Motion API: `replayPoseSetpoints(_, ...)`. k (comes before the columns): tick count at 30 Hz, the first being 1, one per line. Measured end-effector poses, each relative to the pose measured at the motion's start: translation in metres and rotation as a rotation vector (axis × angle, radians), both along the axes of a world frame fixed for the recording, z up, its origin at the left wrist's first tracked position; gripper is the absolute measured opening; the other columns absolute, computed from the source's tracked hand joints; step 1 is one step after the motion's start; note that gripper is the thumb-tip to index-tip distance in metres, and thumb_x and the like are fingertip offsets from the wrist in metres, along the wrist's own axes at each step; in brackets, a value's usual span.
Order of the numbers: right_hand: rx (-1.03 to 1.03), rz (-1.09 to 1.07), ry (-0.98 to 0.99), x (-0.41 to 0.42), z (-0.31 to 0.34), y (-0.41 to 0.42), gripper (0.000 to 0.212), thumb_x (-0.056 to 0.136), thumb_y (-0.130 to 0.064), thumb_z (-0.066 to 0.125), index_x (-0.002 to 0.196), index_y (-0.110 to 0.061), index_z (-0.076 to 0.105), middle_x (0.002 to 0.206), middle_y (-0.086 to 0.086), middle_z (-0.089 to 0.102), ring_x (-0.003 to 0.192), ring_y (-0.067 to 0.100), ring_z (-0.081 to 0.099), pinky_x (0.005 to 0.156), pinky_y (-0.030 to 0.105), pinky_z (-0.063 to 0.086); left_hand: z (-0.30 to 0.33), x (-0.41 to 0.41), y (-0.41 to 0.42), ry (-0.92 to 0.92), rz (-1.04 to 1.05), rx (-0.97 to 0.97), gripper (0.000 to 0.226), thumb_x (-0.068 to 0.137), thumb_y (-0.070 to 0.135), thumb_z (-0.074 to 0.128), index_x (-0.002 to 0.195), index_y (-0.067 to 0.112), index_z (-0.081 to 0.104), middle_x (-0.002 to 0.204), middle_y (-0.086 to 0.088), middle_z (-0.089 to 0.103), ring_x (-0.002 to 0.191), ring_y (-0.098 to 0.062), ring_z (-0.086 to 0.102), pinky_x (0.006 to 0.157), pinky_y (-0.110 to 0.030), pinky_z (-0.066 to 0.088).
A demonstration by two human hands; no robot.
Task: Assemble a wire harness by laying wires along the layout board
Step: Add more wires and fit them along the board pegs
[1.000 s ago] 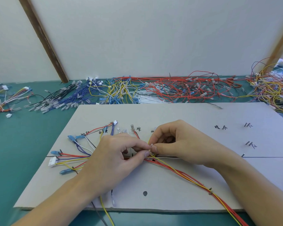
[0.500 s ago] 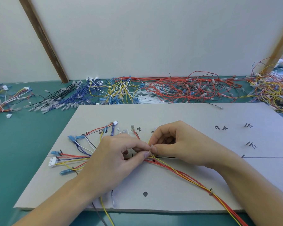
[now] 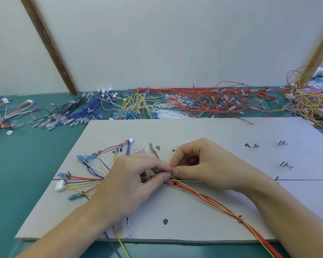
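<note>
Board: a flat grey layout board (image 3: pixel 203 131) lying on the green bench (image 3: pixel 17 164), under both hands; handwritten marks and short pins stand on it to the right of the right hand, and a dark line crosses it at the level of the fingertips.
Wire harness: a bundle of wires (image 3: pixel 203 197) in red, yellow, white, blue and black, lying on the board and passing beneath the two hands where they meet.
Harness, left end: fans out to the left of the left hand into separate leads; a white plug (image 3: pixel 59 185) and several blue sleeved ends (image 3: pixel 81 157) finish them.
Harness, right end: red and yellow strands run together from under the fingertips, below the right forearm, past a small pin (image 3: pixel 240 218) and off the near edge of the board.
Left hand (image 3: pixel 128 183): fingers curled, thumb and forefinger pinching the bundle at the meeting point.
Right hand (image 3: pixel 205 164): fingers curled, thumb and forefinger pinching the same bundle, fingertips touching those of the left hand.
Loose stock: heaps of spare wires (image 3: pixel 203 101) beyond both hands, along the white wall; black and blue to the left, yellow and white in the middle, red to the right.
Far right: a tangled yellow and red pile (image 3: pixel 313 103).
</note>
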State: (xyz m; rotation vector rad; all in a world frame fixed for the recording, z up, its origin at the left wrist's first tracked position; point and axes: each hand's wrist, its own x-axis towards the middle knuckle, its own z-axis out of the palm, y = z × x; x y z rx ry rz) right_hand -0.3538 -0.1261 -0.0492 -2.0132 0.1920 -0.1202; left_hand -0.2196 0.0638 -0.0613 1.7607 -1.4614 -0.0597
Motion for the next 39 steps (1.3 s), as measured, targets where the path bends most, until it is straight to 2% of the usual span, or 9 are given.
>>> replayPoseSetpoints(7,0.02,-0.008,-0.011,0.001,-0.001,-0.001,0.006,0.087,-0.017,0.082,0.09,-0.016,0.078,0.072,-0.003,0.074,0.062,0.004,0.061,0.057,0.016,0.045,-0.002,-0.001,-0.002,0.034,0.001,-0.002,0.014,0.087,0.022,0.081,0.095,0.032,0.079,0.083,0.026,0.074,0.071,0.005,0.063,0.061,-0.005,0.038)
replayPoseSetpoints(13,0.017,-0.04,-0.02,0.0,-0.001,0.0,0.013,0.083,-0.022,0.086,0.087,-0.014,0.076,0.072,-0.003,0.075,0.061,0.003,0.063,0.056,0.014,0.046,-0.005,-0.001,-0.003,0.14,0.001,0.005,0.013,0.086,0.033,0.078,0.099,0.036,0.079,0.083,0.027,0.076,0.08,-0.005,0.073,0.063,-0.024,0.051)
replayPoseSetpoints(16,0.021,-0.037,-0.005,-0.001,0.001,0.0,0.013,0.084,-0.023,0.085,0.088,-0.014,0.077,0.071,-0.004,0.074,0.061,0.003,0.062,0.056,0.014,0.045,-0.006,0.0,-0.004,0.149,0.004,0.002,0.014,0.086,0.033,0.079,0.099,0.037,0.081,0.083,0.025,0.076,0.079,-0.006,0.073,0.062,-0.026,0.051)
replayPoseSetpoints(21,0.062,-0.008,0.045,-0.004,0.006,-0.001,0.007,0.096,-0.012,0.07,0.097,-0.01,0.077,0.09,0.005,0.079,0.083,0.016,0.074,0.08,0.027,0.059,-0.008,0.0,-0.004,0.162,0.027,0.007,0.016,0.086,0.021,0.083,0.096,0.032,0.081,0.083,0.022,0.077,0.075,-0.008,0.073,0.062,-0.031,0.051)
replayPoseSetpoints(24,0.025,-0.011,0.054,-0.005,0.01,0.001,0.01,0.096,-0.012,0.067,0.096,-0.012,0.078,0.091,0.003,0.08,0.09,0.023,0.075,0.086,0.034,0.059,-0.007,-0.001,-0.005,0.159,0.031,0.001,0.012,0.085,0.027,0.081,0.096,0.033,0.08,0.082,0.025,0.076,0.066,-0.015,0.069,0.059,-0.034,0.05)
replayPoseSetpoints(28,0.009,-0.064,0.056,-0.003,0.01,0.004,0.01,0.092,-0.012,0.068,0.091,-0.014,0.078,0.087,0.003,0.079,0.087,0.026,0.074,0.085,0.042,0.057,-0.005,-0.002,-0.005,0.148,0.03,0.008,0.014,0.085,0.026,0.082,0.095,0.034,0.078,0.08,0.024,0.075,0.053,-0.01,0.055,0.053,-0.017,0.042)
replayPoseSetpoints(31,-0.002,-0.092,0.048,-0.001,0.01,0.007,0.009,0.091,-0.012,0.069,0.087,-0.015,0.077,0.083,0.002,0.079,0.075,0.013,0.072,0.074,0.034,0.056,-0.001,-0.004,-0.005,0.121,0.04,0.021,0.022,0.083,0.019,0.086,0.093,0.037,0.078,0.075,0.024,0.07,0.057,-0.001,0.054,0.055,-0.008,0.035)
replayPoseSetpoints(35,0.001,-0.107,0.044,-0.001,0.009,0.006,0.008,0.09,-0.011,0.07,0.086,-0.015,0.076,0.082,0.003,0.078,0.071,0.009,0.067,0.068,0.028,0.051,0.003,-0.004,-0.008,0.206,0.046,0.062,0.019,0.085,0.021,0.084,0.092,0.037,0.078,0.076,0.021,0.072,0.051,-0.004,0.044,0.053,-0.01,0.034)
replayPoseSetpoints(39,0.001,-0.096,0.042,-0.002,0.008,0.006,0.008,0.09,-0.015,0.07,0.085,-0.017,0.075,0.082,0.004,0.078,0.069,0.009,0.064,0.066,0.029,0.047,0.01,-0.002,-0.013,0.346,0.016,0.106,0.015,0.089,0.018,0.081,0.091,0.032,0.081,0.076,0.011,0.078,0.051,-0.001,0.048,0.054,-0.013,0.037)
